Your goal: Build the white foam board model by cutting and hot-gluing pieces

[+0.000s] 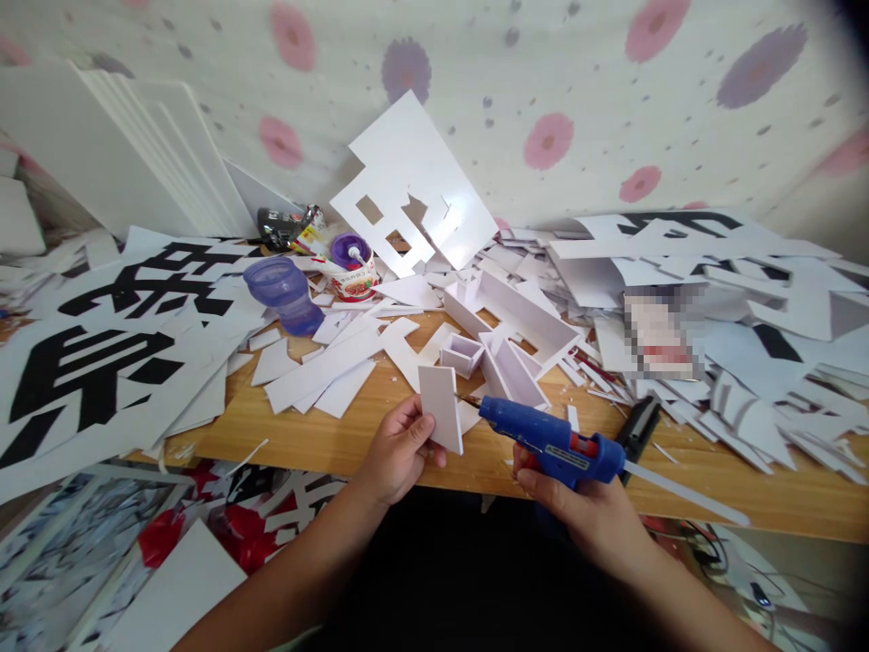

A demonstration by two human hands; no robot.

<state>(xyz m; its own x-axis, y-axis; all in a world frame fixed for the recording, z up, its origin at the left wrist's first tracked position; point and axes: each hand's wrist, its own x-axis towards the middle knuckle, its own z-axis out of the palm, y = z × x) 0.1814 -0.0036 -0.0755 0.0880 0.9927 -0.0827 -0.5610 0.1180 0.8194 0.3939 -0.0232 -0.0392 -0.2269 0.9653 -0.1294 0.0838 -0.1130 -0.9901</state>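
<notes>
My left hand grips a small white foam-board piece upright, thumb on its near face. In my right hand is a blue hot glue gun, its nozzle pointing left at the piece's right edge; whether the tip touches cannot be made out. A whitish glue stick juts from the gun's back end. Just beyond my hands lie a small open white box and a larger white frame of upright strips, both on the wooden table.
Printed sheets with black characters cover the left side. A purple cup and a paper bowl stand behind. A cut-out white board leans at the back. A black tool and scraps lie to the right.
</notes>
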